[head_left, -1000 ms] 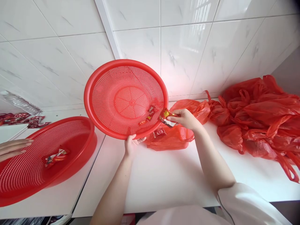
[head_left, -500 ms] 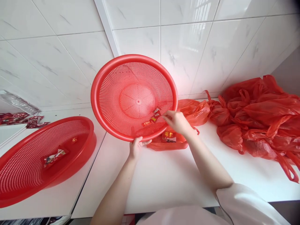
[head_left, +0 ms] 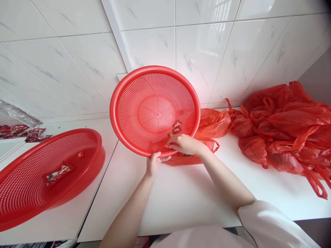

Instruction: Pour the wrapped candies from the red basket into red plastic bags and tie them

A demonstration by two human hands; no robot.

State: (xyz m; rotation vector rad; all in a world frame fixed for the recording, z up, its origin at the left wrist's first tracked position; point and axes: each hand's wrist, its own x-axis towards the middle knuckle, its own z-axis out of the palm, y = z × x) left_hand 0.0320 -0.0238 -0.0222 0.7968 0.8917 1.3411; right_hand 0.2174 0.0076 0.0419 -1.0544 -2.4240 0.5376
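"Red basket (head_left: 157,103), at centre frame: why is it tilted?"

"Its lower rim is gripped by the left hand (head_left: 153,164), perhaps so the inside can be reached by the right hand (head_left: 184,144)."

"And that hand's fingers?"

"Curled inside, beside small packets (head_left: 177,130); whether one is pinched cannot be told."

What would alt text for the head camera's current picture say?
A person's left-hand grip holds a tilted red mesh basket by its rim; the right-hand grip reaches inside, beside small wrapped packets. Another red basket stands on the left, and red plastic bags lie heaped on the right.
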